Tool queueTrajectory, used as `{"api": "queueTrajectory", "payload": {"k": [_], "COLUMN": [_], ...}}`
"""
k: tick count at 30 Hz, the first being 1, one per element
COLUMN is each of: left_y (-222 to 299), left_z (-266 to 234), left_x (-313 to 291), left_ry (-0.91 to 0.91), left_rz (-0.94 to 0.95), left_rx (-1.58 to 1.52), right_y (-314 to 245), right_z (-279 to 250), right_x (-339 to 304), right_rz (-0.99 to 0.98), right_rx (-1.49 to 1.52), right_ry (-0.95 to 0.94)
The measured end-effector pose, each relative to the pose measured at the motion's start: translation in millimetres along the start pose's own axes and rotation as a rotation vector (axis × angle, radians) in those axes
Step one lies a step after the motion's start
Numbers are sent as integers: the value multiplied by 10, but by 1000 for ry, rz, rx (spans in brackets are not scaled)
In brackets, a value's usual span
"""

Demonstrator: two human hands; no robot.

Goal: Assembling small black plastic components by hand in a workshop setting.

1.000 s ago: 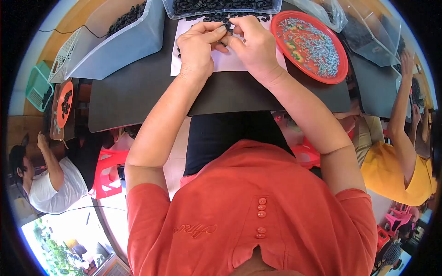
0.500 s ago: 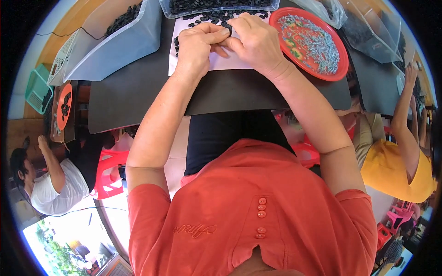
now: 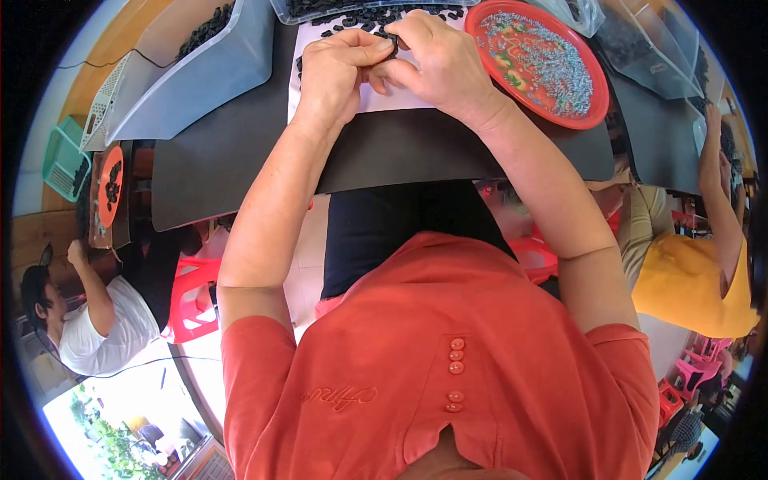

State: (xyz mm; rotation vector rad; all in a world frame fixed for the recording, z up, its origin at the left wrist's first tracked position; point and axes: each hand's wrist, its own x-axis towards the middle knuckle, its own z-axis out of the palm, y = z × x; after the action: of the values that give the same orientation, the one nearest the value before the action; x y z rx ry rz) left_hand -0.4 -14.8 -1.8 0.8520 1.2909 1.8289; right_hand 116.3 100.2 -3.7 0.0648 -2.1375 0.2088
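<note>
Both of my hands meet over a white sheet point(image 3: 400, 101) on the dark table. My left hand point(image 3: 332, 74) is closed, its thumb and index finger pinching a small black plastic part point(image 3: 393, 46). Opposite it, my right hand point(image 3: 448, 66) has its fingers curled in, the index fingertip at the top of the same part. Fingers hide most of the part, so its shape is unclear. Several loose black parts point(image 3: 352, 22) lie scattered on the sheet beyond my hands. To the right, a red plate point(image 3: 590, 120) carries many tiny silvery-blue pieces point(image 3: 560, 74).
A clear tray point(image 3: 298, 16) of black parts stands at the far edge, and a large grey-blue bin point(image 3: 208, 88) at left. Clear containers point(image 3: 652, 56) are at right. A person in white point(image 3: 108, 328) sits left; another in yellow point(image 3: 688, 280) sits right.
My view has shifted slightly, so the table and plate sit a little higher in it. My hands keep the same black part between them, with the right index finger moved slightly.
</note>
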Motion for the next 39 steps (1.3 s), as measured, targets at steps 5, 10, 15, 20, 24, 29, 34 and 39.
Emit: {"api": "queueTrajectory", "payload": {"k": [5,10,15,20,24,29,34,39], "left_y": [8,48,83,129,146,100,83,67], "left_z": [34,41,-6,-1,-45,-84,-32,-82], "left_x": [-3,-18,-19,-13,32,54,52,55], "left_ry": [32,2,-70,-157,-183,-162,-239,-249], "left_rz": [-9,-29,-31,-2,-15,-69,-42,-65], "left_rx": [65,132,225,147,-79,-129,-186,-232], "right_y": [4,36,-37,-43,-102,-128,62,-235], "right_z": [15,-8,-80,-86,-133,-187,24,-229], "right_x": [-23,-18,-3,10,125,182,206,267], "right_rz": [39,-35,-91,-95,-72,-37,-314,-50], "right_rx": [-108,-136,-102,1,16,65,140,112], "right_ry": [12,-3,-35,60,211,213,530,238]}}
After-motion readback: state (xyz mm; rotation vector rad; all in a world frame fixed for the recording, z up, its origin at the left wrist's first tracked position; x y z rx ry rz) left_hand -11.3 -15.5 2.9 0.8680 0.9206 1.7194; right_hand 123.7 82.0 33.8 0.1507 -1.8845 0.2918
